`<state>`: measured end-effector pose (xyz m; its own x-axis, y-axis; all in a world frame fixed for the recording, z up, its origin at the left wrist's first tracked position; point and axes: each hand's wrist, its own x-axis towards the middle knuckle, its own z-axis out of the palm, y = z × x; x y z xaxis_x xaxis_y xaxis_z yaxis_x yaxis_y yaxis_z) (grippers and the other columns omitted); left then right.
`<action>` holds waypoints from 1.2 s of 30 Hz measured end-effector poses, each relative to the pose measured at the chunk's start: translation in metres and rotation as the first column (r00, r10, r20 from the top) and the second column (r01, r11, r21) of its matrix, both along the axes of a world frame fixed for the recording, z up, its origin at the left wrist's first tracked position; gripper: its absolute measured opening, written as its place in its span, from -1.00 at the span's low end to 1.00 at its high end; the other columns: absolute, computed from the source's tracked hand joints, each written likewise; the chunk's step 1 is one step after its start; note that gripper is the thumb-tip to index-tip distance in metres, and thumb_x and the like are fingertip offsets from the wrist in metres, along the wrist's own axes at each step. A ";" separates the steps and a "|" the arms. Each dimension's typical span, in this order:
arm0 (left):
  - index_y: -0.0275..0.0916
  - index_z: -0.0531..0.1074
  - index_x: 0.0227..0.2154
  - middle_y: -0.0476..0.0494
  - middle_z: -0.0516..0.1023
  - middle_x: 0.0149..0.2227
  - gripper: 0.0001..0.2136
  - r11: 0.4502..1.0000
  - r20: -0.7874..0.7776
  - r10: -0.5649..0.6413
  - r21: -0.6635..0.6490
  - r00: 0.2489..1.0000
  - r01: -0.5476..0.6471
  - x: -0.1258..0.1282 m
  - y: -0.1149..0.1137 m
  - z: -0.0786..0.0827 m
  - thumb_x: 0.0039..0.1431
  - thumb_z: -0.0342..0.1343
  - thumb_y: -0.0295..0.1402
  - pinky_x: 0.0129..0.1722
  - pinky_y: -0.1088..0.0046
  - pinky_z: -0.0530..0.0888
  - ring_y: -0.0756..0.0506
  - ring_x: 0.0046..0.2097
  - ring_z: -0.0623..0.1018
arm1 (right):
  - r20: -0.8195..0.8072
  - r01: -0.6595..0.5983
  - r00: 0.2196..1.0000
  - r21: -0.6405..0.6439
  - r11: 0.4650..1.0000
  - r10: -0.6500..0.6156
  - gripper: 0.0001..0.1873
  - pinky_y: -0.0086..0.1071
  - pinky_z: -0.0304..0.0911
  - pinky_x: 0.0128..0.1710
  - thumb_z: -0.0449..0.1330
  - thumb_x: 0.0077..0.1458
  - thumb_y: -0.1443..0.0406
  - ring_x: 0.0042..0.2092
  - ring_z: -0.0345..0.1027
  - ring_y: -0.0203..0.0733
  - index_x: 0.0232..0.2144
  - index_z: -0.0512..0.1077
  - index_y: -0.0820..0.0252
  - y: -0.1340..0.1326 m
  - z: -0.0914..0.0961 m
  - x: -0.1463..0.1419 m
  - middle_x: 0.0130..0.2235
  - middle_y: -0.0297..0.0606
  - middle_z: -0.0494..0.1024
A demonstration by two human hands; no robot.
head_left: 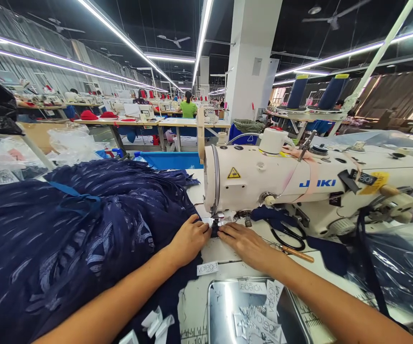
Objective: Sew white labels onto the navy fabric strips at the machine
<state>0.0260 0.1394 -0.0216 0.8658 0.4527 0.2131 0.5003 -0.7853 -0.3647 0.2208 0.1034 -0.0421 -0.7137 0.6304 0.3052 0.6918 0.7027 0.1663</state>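
A white Juki sewing machine (299, 184) stands on the table, its needle and presser foot (216, 220) just beyond my fingertips. My left hand (188, 239) rests on dark navy lace fabric (77, 229), fingers curled, pressing the fabric edge toward the foot. My right hand (244, 243) lies flat on the table right of the foot, fingers stretched toward the needle, touching a small dark piece under it. What sits under the foot is too small to make out.
A metal tray (221, 310) of white "valege" labels lies near the front edge, with one label (207, 268) beside it. Black scissors (290, 236) and an awl (294, 252) lie right of my hand. A plastic bag (403, 267) fills the right. People work at far tables.
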 end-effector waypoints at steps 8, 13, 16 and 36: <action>-0.38 0.39 -0.26 -0.19 0.51 -0.28 -0.83 1.000 -0.046 -0.025 -0.015 0.999 0.025 0.002 0.002 0.002 0.07 -0.01 -0.52 -0.29 0.37 0.30 -0.08 -0.29 0.47 | -0.041 0.023 0.999 -0.035 0.999 -0.024 -0.60 -0.27 0.24 -0.08 0.00 0.00 0.54 -0.01 0.19 -0.11 -0.07 0.27 0.32 -0.001 0.003 -0.002 -0.04 -0.09 0.35; -0.42 0.38 -0.26 -0.20 0.50 -0.34 -0.82 0.999 -0.058 -0.028 -0.021 0.998 0.027 0.003 0.000 0.003 0.07 -0.05 -0.54 -0.31 0.36 0.31 -0.09 -0.32 0.46 | -0.050 0.025 0.998 -0.057 0.998 -0.028 -0.62 -0.28 0.24 -0.07 0.00 0.01 0.53 -0.01 0.18 -0.11 -0.07 0.27 0.34 -0.003 0.004 -0.003 -0.04 -0.08 0.35; -0.44 0.38 -0.27 -0.24 0.50 -0.35 -0.82 0.999 -0.063 -0.042 -0.009 0.997 0.042 0.003 0.001 0.004 0.08 -0.07 -0.54 -0.31 0.35 0.31 -0.10 -0.33 0.47 | -0.043 0.030 0.999 -0.065 0.997 -0.033 -0.61 -0.27 0.24 -0.07 0.01 0.01 0.52 0.00 0.17 -0.10 -0.05 0.26 0.35 -0.003 0.002 -0.003 -0.04 -0.08 0.35; -0.48 0.40 -0.29 -0.27 0.51 -0.36 -0.82 1.000 -0.073 -0.019 0.013 0.997 0.019 0.008 0.014 0.005 0.08 -0.07 -0.56 -0.31 0.36 0.31 -0.12 -0.33 0.48 | -0.138 0.085 0.986 -0.061 0.994 -0.093 -0.65 -0.20 0.21 -0.06 -0.06 0.09 0.40 -0.03 0.24 -0.08 -0.07 0.31 0.39 0.007 -0.001 -0.003 0.00 -0.06 0.35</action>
<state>0.0338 0.1531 -0.0169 0.8877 0.4336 0.1548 0.4570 -0.7892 -0.4103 0.2179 0.1099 -0.0427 -0.6065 0.7081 0.3617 0.7658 0.6426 0.0259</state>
